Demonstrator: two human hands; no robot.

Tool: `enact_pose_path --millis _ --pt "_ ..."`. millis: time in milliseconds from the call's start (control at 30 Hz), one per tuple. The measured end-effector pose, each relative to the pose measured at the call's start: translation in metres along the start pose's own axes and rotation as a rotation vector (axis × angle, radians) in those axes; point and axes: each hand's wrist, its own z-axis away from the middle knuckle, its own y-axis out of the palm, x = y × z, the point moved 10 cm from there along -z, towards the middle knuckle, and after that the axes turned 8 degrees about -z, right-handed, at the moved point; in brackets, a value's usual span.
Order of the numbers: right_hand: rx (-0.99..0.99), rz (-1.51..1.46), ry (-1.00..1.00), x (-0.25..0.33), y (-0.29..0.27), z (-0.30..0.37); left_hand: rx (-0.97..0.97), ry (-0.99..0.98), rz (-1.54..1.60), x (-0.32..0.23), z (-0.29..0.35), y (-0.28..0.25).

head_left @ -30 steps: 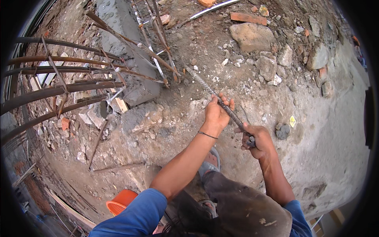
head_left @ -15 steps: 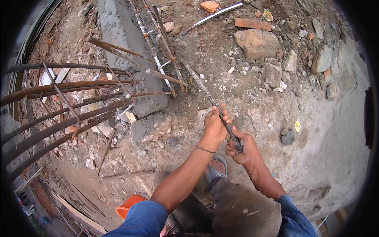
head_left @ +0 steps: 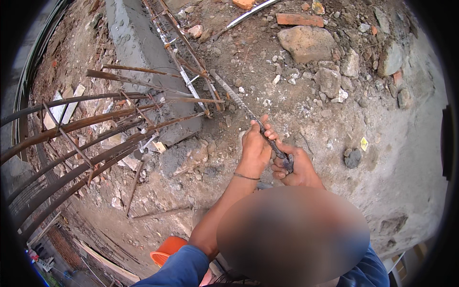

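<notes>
Holding one long ribbed bar [head_left: 234,96] was a two-handed job: L grip [head_left: 258,146] wrapped it partway up, thumb along the top w/ fingertips curled round the far side; R grip [head_left: 300,165] was clenched about the near end, just beside the L. Bar ran away from both, slanting up-left, its far tip nr the slim upright rods [head_left: 183,71]; couldn't tell if tip touched them or the ground.

Why so: two holds close together prob. steadied the long free length, L as support, R as control of the butt end. A dark lump [head_left: 288,163] showed at the R fingers; unclear whether part of the bar or stuck on it.

Left of the grips, thick curved rods [head_left: 62,129] fanned out, tied w/ cross-pieces, presumably to hold spacing. Beyond & left, a grey concrete beam [head_left: 138,52] sat by the slim rods. Ahead-right of the grips lay a big stone [head_left: 306,44] w/ a red brick [head_left: 300,19] just past it, looking like loose rubble; a dark grey clod [head_left: 353,158] lay right of the R grip. Below-left, an orange bucket [head_left: 167,246] sat tipped-looking nr the L sleeve [head_left: 179,268], prob. there for easy reach. Blur hid the area right below the grips.
</notes>
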Motion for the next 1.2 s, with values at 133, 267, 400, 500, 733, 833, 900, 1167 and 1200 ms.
enact_pose_path --millis 133,267,400,500,733,833,900,1167,1200 --pt "0.053 -0.128 0.151 -0.013 -0.021 0.050 0.019 0.028 -0.073 0.032 0.047 0.007" --pt "0.162 -0.045 0.164 0.008 0.008 0.073 0.006 0.048 -0.118 0.024 0.057 0.039" --pt "0.184 -0.018 0.151 0.036 0.051 0.078 0.040 0.051 -0.033 0.006 0.037 0.069" --pt "0.189 0.081 0.167 0.058 0.073 0.082 0.118 0.063 0.029 -0.014 0.047 0.097" --pt "0.108 0.516 0.188 0.102 0.126 0.049 0.050 0.134 0.216 -0.045 0.003 0.101" --pt "0.058 0.558 0.141 0.095 0.112 0.036 0.163 0.068 0.149 -0.049 -0.002 0.091" --pt "0.032 0.619 0.043 0.075 0.088 0.034 0.223 0.024 0.097 -0.040 0.007 0.067" --pt "-0.178 1.524 -0.913 -0.046 -0.027 -0.007 0.016 -0.059 -0.071 0.025 0.042 -0.112" --pt "-0.230 1.551 -0.845 -0.060 -0.035 -0.008 0.054 -0.047 -0.024 0.027 0.047 -0.123"
